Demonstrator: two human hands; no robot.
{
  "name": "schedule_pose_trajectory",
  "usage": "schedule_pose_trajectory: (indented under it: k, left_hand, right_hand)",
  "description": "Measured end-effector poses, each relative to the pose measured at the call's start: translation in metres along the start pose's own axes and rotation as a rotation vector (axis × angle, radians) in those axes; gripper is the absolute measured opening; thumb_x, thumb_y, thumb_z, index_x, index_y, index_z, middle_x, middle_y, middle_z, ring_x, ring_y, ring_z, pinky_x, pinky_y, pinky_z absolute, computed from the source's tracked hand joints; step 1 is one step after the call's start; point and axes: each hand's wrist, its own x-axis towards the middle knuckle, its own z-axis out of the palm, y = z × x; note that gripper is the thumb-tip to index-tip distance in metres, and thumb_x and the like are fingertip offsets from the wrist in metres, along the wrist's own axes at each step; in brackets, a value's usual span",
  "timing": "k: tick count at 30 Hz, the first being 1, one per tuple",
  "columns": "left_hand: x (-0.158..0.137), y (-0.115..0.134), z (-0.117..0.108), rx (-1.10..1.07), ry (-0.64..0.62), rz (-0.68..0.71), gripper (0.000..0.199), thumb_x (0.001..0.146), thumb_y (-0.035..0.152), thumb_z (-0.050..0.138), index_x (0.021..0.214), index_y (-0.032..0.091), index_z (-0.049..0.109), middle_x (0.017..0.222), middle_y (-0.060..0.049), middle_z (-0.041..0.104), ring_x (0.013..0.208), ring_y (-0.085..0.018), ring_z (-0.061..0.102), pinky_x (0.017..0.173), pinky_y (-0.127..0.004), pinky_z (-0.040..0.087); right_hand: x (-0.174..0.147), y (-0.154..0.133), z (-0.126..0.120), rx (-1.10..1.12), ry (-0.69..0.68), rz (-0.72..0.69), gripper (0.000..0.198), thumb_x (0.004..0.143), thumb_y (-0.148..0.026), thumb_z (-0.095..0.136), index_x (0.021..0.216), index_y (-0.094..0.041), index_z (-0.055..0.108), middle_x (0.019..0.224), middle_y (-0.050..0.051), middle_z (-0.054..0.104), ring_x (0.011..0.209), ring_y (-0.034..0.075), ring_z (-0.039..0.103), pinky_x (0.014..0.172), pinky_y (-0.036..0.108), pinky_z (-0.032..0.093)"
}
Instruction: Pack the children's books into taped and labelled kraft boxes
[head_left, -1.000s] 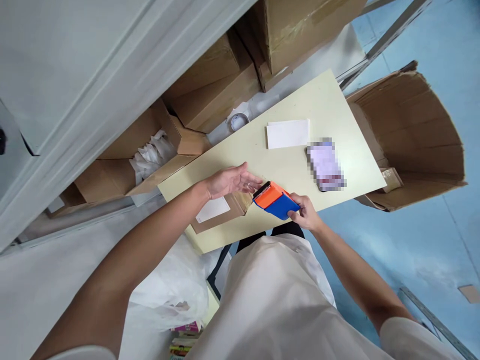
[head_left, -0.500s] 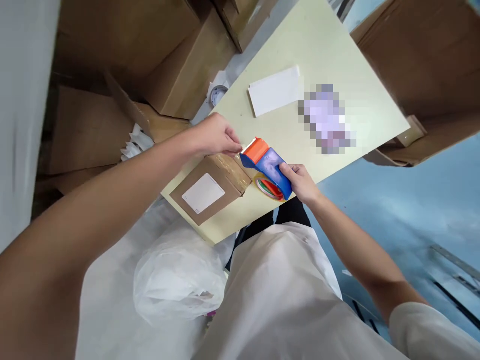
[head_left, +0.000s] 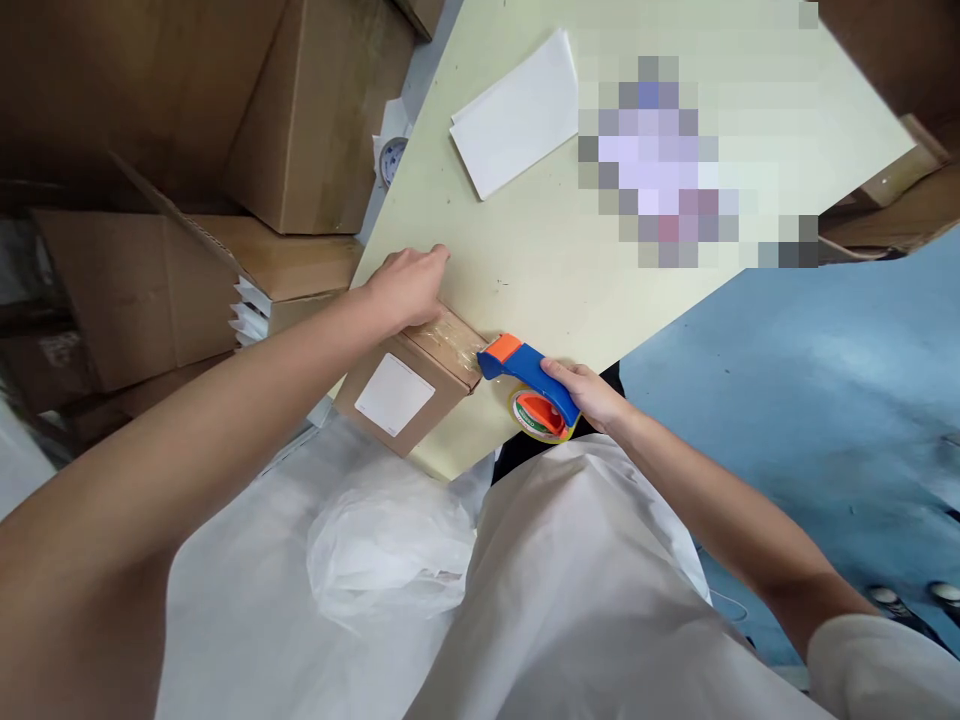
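Note:
My right hand (head_left: 589,393) is closed round the handle of a blue and orange tape dispenser (head_left: 536,375), which carries a roll of clear yellowish tape. The dispenser's orange head is right by the near right end of a small cardboard box (head_left: 412,400) with a white label on its side. Shiny clear tape (head_left: 454,345) lies along the box's upper face. My left hand (head_left: 412,285) is on the far left end of the box, its fingers bent over the edge and partly hidden.
The box sits at the near corner of a pale yellow table (head_left: 510,270). White sheets (head_left: 517,115) and a pixelated patch lie farther back. Large cardboard boxes (head_left: 322,120) and a tape roll (head_left: 392,160) stand left. A white plastic bag (head_left: 390,545) is below the table.
My left hand has moved from the dispenser's head, where it was pinched, to the far end of the box. The dispenser has tilted flatter and come down beside the box.

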Motion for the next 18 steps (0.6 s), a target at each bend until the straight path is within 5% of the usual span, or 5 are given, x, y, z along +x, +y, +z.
schedule_pose_trajectory:
  k: [8, 18]
  left_hand:
    - [-0.001, 0.011, 0.001, 0.08, -0.163, -0.046, 0.079, 0.063, 0.04, 0.073, 0.132, 0.02, 0.04, 0.107, -0.015, 0.061, 0.107, -0.037, 0.056, 0.086, -0.045, 0.043]
    - [-0.02, 0.01, 0.02, 0.025, -0.068, 0.054, 0.076, 0.071, 0.037, 0.067, 0.138, 0.022, 0.036, 0.104, -0.015, 0.062, 0.111, -0.039, 0.052, 0.091, -0.051, 0.035]
  right_hand:
    - [0.004, 0.008, 0.007, -0.062, -0.017, 0.029, 0.037, 0.078, -0.051, 0.063, 0.08, -0.015, 0.073, 0.075, 0.005, 0.074, 0.062, 0.016, 0.067, 0.06, 0.024, 0.054]
    - [0.011, 0.016, 0.016, -0.096, -0.05, 0.022, 0.038, 0.078, -0.053, 0.063, 0.081, -0.016, 0.072, 0.073, 0.004, 0.074, 0.06, 0.014, 0.065, 0.057, 0.022, 0.053]
